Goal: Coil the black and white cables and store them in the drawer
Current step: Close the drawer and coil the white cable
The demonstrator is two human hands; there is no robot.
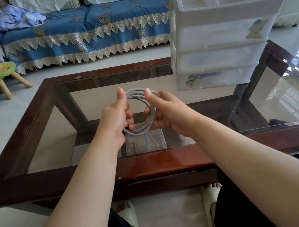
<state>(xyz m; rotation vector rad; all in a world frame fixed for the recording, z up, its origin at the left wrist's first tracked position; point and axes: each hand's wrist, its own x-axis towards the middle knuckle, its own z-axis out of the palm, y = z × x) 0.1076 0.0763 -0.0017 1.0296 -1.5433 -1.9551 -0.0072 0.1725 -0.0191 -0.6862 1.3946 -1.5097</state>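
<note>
White cable (138, 113): we are holding it coiled above glass table (291, 101), left hand (118, 116) and right hand (166, 110) both gripping loops. Black cable unseen; storing in drawer unit (224, 57) pending.

My left hand (118, 118) covers the left side of the white cable (143, 131) coil, and my right hand (166, 110) hides its right side and its ends. The drawer unit (219, 28) at upper right has frosted fronts, so its contents stay unclear. The sofa (71, 31) is cut off by the top edge.
</note>
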